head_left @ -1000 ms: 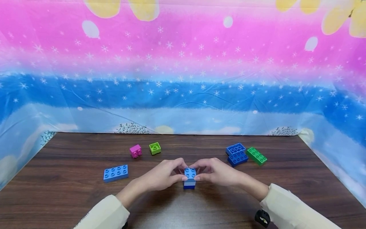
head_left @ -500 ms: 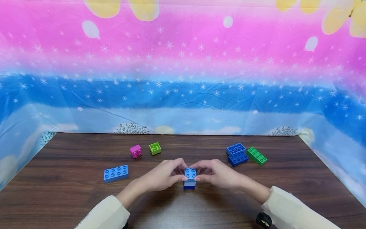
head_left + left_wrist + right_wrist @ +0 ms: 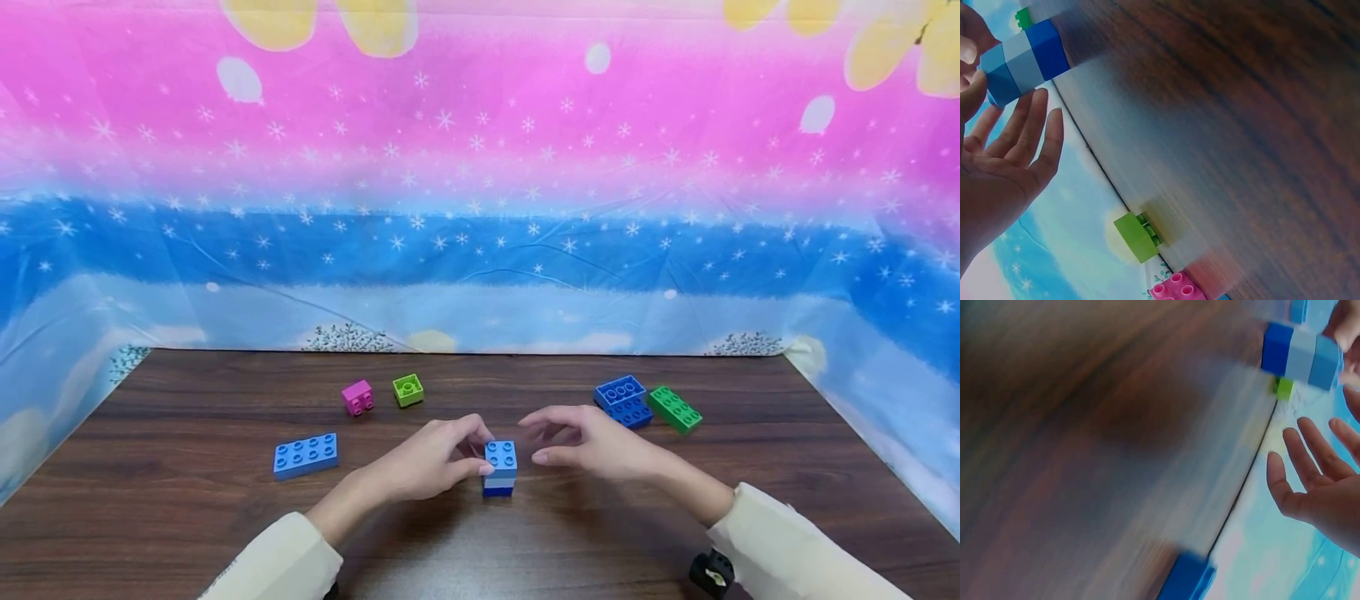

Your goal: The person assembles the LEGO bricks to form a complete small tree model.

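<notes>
In the head view a small stack of toy building bricks [image 3: 500, 468] stands upright on the table, dark blue at the bottom, pale grey-blue in the middle, light blue with studs on top. My left hand [image 3: 429, 462] pinches the light blue top brick from the left, thumb at the near side and a finger behind. To the right of the stack hovers my right hand [image 3: 607, 446], fingers loosely bent around nothing, a gap between its fingertips and the bricks. The right wrist view shows that hand [image 3: 1329, 487] with spread fingers beside the stack [image 3: 1300, 356].
Leftward on the wooden table [image 3: 187, 517] lie a light blue long brick [image 3: 306, 456], a pink brick [image 3: 357, 398] and a lime brick [image 3: 408, 389]. Behind my right hand are two blue bricks [image 3: 619, 388] and a green brick [image 3: 675, 408]. A patterned cloth [image 3: 480, 250] hangs behind.
My right hand has let go of the stack and moved off to the right. The left hand keeps its pinch, and the stack stays in place.
</notes>
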Demonstrator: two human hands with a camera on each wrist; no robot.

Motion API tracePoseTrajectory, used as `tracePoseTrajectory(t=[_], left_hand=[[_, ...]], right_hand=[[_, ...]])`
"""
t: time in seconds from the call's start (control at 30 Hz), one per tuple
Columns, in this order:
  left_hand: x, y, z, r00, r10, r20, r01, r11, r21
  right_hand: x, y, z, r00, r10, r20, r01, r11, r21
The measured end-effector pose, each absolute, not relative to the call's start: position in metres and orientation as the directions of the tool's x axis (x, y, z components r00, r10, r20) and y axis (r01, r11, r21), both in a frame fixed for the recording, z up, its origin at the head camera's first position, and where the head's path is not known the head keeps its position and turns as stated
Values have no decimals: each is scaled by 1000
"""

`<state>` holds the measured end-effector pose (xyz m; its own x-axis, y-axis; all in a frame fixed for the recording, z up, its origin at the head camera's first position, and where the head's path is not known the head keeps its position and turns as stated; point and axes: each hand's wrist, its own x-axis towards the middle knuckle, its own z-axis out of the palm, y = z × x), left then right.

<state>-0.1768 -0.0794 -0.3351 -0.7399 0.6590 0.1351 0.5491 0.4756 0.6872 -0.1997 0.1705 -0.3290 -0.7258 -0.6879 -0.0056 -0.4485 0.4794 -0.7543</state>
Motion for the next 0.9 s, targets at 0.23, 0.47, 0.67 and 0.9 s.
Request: tracePoseTrajectory(t=[0.23,0.47,0.67,0.9], left_hand=[[-177,-79,-336,-741,658,132,547,477,688],[-177,-80,-336,-748,653,121,534,482,694],[-177,-81,-335,-750,652,113,528,486,697],[-177,-80,-335,-746,656,117,533,482,695]], right_hand=[[-212,209,-325,-740,-673,-12,-480,540,-691],[-226,246,-324,-778,-629,11,-504,613,-609],[-233,263,-330,-811,-585,-1,-488,679,-548],[-235,269,-337,-835,-550,8,-471,708,-527]])
